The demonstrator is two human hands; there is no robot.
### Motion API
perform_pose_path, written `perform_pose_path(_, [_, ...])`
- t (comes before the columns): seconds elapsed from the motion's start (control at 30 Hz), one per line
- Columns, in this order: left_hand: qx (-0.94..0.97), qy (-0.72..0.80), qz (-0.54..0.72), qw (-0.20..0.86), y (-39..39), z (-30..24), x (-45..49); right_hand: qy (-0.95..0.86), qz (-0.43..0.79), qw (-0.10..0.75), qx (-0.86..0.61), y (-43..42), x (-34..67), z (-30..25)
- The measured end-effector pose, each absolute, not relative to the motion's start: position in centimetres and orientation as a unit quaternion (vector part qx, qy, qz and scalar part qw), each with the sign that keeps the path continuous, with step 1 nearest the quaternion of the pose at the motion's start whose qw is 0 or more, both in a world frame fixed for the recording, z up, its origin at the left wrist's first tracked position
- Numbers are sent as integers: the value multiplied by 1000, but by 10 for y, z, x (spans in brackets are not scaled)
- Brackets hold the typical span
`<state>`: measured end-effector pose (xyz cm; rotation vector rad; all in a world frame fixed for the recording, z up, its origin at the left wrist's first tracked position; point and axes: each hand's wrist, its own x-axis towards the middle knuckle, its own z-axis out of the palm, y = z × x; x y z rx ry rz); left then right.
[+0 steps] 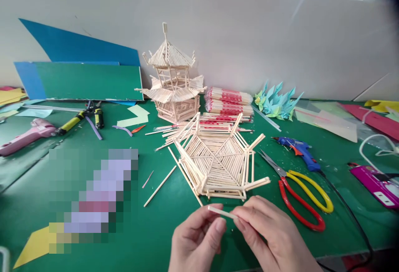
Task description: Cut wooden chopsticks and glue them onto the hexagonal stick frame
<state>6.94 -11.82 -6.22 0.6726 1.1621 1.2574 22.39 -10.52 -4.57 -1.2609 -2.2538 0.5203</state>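
Near the front edge of the table, a short pale wooden stick point(222, 212) runs between my two hands. My right hand point(269, 230) pinches its right end between thumb and fingers. The stick's left end rests at the index finger of my left hand point(197, 238), whose thumb and fingers are curled closed around that end. Just beyond my fingers lies a six-sided frame of wooden sticks point(215, 155) with posts at its corners. A loose stick point(160, 186) lies to its left.
Behind the frame stand a stick pagoda point(174, 93) and red-wrapped stick packs point(229, 101). On the right are scissors point(299, 193), a blue glue gun point(299, 151) with its cord, and a purple power strip point(374, 184). A pink glue gun point(31, 134) and pliers point(79, 120) lie left.
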Motion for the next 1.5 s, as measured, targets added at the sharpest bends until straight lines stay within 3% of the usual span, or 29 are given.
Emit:
perform_pose_path(0.27, [213,442,584,646,-113,-62,93,-808,197,275,-482,-104,236,-48])
perform_pose_path(0.43, [161,418,588,673,-103,-57,97,-691,131,411,-580,-103,264,-70])
perform_pose_path(0.53, [154,418,585,678,-98,-53,100,-620,204,452,-608,-97,267,-88])
perform_pose_path(0.63, [161,421,583,676,-94,-51,101,-608,303,442,-586,-92,261,-97])
perform_pose_path(0.8, [174,432,573,674,-90,-50,99,-620,353,418,-563,-87,252,-93])
perform_pose_path(1.5, [206,474,598,612,-83,-64,105,-621,363,472,-510,-77,251,-95])
